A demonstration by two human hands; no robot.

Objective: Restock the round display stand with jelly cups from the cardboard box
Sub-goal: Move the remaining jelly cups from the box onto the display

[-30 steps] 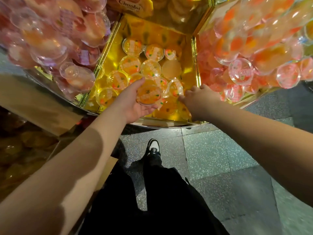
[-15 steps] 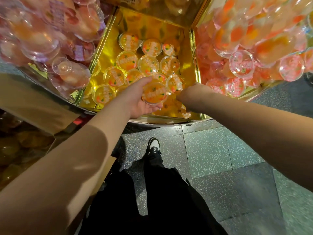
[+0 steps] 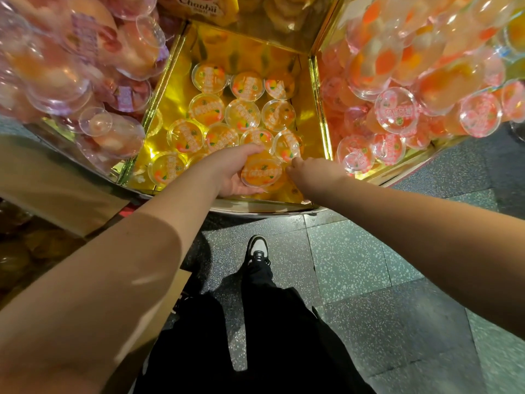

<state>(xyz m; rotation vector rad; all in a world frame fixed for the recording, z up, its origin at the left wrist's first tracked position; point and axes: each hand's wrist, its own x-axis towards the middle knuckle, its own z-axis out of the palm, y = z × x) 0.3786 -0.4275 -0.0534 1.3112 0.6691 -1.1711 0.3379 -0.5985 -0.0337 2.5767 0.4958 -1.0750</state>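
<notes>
The left hand (image 3: 227, 174) cradles an orange jelly cup (image 3: 260, 172) from below and beside, fingers curled round its rim, lid up, low over the front of the stand's gold bay (image 3: 176, 89). The right hand (image 3: 312, 173) reaches in just beside that cup; its fingertips lie near a tilted cup (image 3: 287, 145), but whether this grip grasps anything I cannot tell. More orange cups (image 3: 243, 115) sit in rows behind. Pink cups (image 3: 396, 113) fill the bay to the right. A box flap (image 3: 56, 194) shows at the left.
</notes>
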